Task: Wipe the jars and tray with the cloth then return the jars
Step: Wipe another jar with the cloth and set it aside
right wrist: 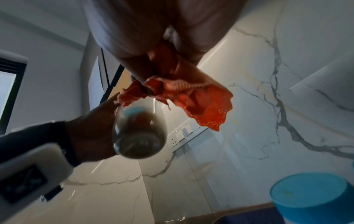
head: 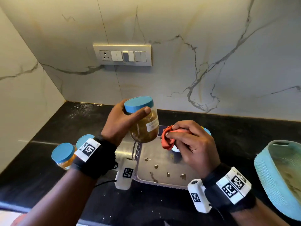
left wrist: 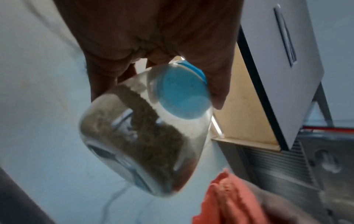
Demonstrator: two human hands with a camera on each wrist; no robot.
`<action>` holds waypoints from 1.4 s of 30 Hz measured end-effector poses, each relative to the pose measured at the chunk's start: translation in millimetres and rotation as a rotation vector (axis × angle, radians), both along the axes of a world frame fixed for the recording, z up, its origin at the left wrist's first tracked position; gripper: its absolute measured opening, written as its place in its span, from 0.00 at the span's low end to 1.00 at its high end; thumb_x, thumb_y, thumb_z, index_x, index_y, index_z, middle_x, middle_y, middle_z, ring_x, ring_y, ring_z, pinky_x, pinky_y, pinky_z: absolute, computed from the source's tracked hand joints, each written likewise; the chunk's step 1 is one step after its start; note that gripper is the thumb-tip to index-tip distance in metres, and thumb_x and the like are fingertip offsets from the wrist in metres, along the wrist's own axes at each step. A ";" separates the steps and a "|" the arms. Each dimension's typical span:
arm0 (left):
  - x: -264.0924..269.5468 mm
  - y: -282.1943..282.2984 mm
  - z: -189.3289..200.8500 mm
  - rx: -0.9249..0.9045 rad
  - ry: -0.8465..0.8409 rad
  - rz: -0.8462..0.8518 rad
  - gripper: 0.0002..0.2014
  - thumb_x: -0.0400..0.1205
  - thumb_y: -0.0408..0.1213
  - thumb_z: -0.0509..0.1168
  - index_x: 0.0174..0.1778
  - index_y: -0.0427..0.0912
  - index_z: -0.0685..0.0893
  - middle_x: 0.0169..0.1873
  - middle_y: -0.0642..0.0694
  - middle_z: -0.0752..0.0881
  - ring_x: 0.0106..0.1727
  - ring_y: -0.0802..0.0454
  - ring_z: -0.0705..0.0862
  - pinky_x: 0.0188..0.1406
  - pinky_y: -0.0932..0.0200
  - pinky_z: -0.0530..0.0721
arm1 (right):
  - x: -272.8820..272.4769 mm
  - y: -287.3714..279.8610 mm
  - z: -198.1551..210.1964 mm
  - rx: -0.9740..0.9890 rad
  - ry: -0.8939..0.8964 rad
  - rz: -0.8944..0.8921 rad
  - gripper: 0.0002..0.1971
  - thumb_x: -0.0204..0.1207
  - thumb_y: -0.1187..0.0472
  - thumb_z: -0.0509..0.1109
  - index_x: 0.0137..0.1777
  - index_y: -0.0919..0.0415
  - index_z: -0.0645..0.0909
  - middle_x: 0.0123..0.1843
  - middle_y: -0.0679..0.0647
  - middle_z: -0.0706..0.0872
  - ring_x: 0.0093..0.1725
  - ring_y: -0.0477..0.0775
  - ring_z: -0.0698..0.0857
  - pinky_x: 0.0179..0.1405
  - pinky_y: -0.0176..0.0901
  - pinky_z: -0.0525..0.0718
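My left hand point(head: 123, 121) grips a clear jar point(head: 145, 126) of brown spice by its blue lid point(head: 138, 103), lifted and tilted above the steel tray point(head: 156, 160). The same jar point(left wrist: 141, 145) fills the left wrist view, and the right wrist view shows the jar point(right wrist: 138, 133) from below. My right hand point(head: 189, 141) holds a bunched orange cloth point(head: 167, 139) just right of the jar's base, close to the glass. The cloth point(right wrist: 191, 97) hangs from my fingers. The tray floor carries several brown spots. Another blue-lidded jar point(head: 206, 131) stands on the tray, mostly hidden behind my right hand.
Two more blue-lidded jars point(head: 65, 155) point(head: 84, 141) stand on the black counter point(head: 48, 128) left of the tray. A teal basket point(head: 280, 173) sits at the right edge. A switch panel point(head: 122, 54) is on the marble wall behind.
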State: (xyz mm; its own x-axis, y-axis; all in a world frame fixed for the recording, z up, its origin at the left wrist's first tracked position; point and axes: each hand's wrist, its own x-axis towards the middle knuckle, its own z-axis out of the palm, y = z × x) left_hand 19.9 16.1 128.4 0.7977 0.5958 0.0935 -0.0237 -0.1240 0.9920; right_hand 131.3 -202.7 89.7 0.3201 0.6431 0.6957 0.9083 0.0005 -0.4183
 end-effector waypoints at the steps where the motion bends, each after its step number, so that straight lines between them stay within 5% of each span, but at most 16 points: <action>1: -10.3 2.8 -1.2 0.058 0.039 0.006 0.39 0.61 0.63 0.80 0.65 0.45 0.84 0.54 0.47 0.92 0.57 0.49 0.91 0.59 0.50 0.91 | -2.5 1.3 -1.1 0.002 0.013 0.006 0.11 0.79 0.66 0.70 0.55 0.61 0.92 0.58 0.56 0.86 0.59 0.50 0.86 0.57 0.39 0.85; 3: -30.3 9.2 -5.3 0.116 0.106 0.005 0.40 0.56 0.69 0.81 0.60 0.53 0.83 0.50 0.56 0.93 0.56 0.57 0.91 0.53 0.60 0.91 | -7.6 4.5 -5.1 0.011 0.045 0.019 0.11 0.78 0.67 0.70 0.54 0.60 0.93 0.58 0.56 0.86 0.59 0.50 0.86 0.58 0.37 0.85; 5: -49.5 16.6 -13.0 0.155 0.149 0.005 0.34 0.60 0.65 0.82 0.58 0.56 0.81 0.48 0.62 0.92 0.56 0.64 0.89 0.51 0.67 0.89 | -11.4 9.0 -10.9 0.023 0.079 0.022 0.10 0.77 0.68 0.71 0.53 0.61 0.93 0.57 0.56 0.86 0.58 0.50 0.86 0.58 0.37 0.85; 9: -99.1 41.2 -43.4 0.326 0.310 0.121 0.31 0.67 0.51 0.84 0.63 0.47 0.82 0.54 0.58 0.88 0.58 0.65 0.87 0.60 0.63 0.89 | -21.7 26.2 -30.1 0.026 0.158 0.085 0.11 0.73 0.73 0.74 0.51 0.61 0.93 0.56 0.56 0.87 0.57 0.52 0.86 0.56 0.41 0.85; 13: -159.9 57.9 -74.1 0.493 0.504 0.305 0.36 0.65 0.54 0.87 0.65 0.45 0.82 0.56 0.52 0.83 0.58 0.55 0.83 0.59 0.60 0.84 | -37.1 43.2 -42.0 -0.005 0.216 0.187 0.13 0.72 0.73 0.73 0.51 0.61 0.93 0.55 0.54 0.87 0.59 0.43 0.84 0.60 0.35 0.82; 17: -216.9 81.1 -94.2 0.393 0.592 0.422 0.31 0.62 0.54 0.86 0.56 0.44 0.87 0.49 0.54 0.88 0.50 0.55 0.88 0.51 0.54 0.89 | -49.0 57.0 -48.8 -0.033 0.249 0.253 0.12 0.72 0.72 0.72 0.52 0.62 0.92 0.56 0.53 0.87 0.60 0.38 0.83 0.60 0.32 0.82; 19: -244.7 92.3 -105.2 0.388 0.668 0.526 0.40 0.59 0.60 0.83 0.65 0.45 0.85 0.58 0.50 0.85 0.56 0.55 0.85 0.58 0.51 0.88 | -54.3 64.5 -52.9 -0.047 0.260 0.265 0.13 0.72 0.72 0.72 0.53 0.61 0.92 0.56 0.52 0.87 0.60 0.40 0.84 0.59 0.37 0.84; 23: -277.2 108.8 -131.5 0.285 0.789 0.669 0.42 0.70 0.41 0.84 0.79 0.39 0.74 0.69 0.43 0.72 0.64 0.54 0.71 0.65 0.60 0.73 | -61.7 75.8 -55.9 -0.059 0.257 0.283 0.12 0.73 0.71 0.72 0.52 0.62 0.92 0.56 0.54 0.87 0.59 0.44 0.85 0.59 0.36 0.83; 26: -283.4 120.6 -143.3 0.237 0.830 0.692 0.43 0.71 0.40 0.83 0.80 0.39 0.72 0.73 0.41 0.71 0.67 0.52 0.72 0.64 0.60 0.72 | -62.7 79.7 -55.9 -0.081 0.243 0.282 0.11 0.73 0.70 0.72 0.52 0.63 0.92 0.56 0.54 0.87 0.58 0.49 0.86 0.59 0.36 0.84; 32: -278.8 133.6 -151.8 0.184 0.831 0.666 0.42 0.73 0.42 0.82 0.81 0.42 0.71 0.75 0.40 0.70 0.75 0.46 0.72 0.63 0.58 0.72 | -58.9 78.5 -53.0 -0.132 0.206 0.233 0.11 0.76 0.73 0.74 0.55 0.62 0.91 0.57 0.57 0.88 0.58 0.54 0.86 0.60 0.33 0.84; 35: -276.5 137.6 -152.8 0.152 0.795 0.648 0.46 0.72 0.43 0.84 0.84 0.44 0.68 0.78 0.39 0.69 0.79 0.43 0.69 0.70 0.55 0.72 | -58.0 76.6 -54.0 -0.161 0.213 0.212 0.15 0.71 0.79 0.76 0.55 0.64 0.91 0.58 0.56 0.87 0.59 0.53 0.86 0.60 0.30 0.83; 40: -284.3 135.6 -140.6 0.040 0.655 0.688 0.63 0.63 0.67 0.81 0.89 0.44 0.59 0.83 0.40 0.68 0.84 0.43 0.68 0.81 0.44 0.70 | -60.1 76.5 -57.5 -0.165 0.227 0.207 0.16 0.70 0.79 0.77 0.55 0.63 0.91 0.58 0.55 0.87 0.59 0.54 0.86 0.59 0.40 0.86; 42: -289.7 131.8 -134.0 0.002 0.550 0.747 0.62 0.63 0.71 0.79 0.88 0.45 0.62 0.82 0.42 0.71 0.83 0.44 0.70 0.82 0.42 0.71 | -61.0 77.4 -58.2 -0.161 0.220 0.208 0.16 0.70 0.79 0.76 0.54 0.64 0.91 0.58 0.55 0.87 0.58 0.53 0.86 0.60 0.35 0.85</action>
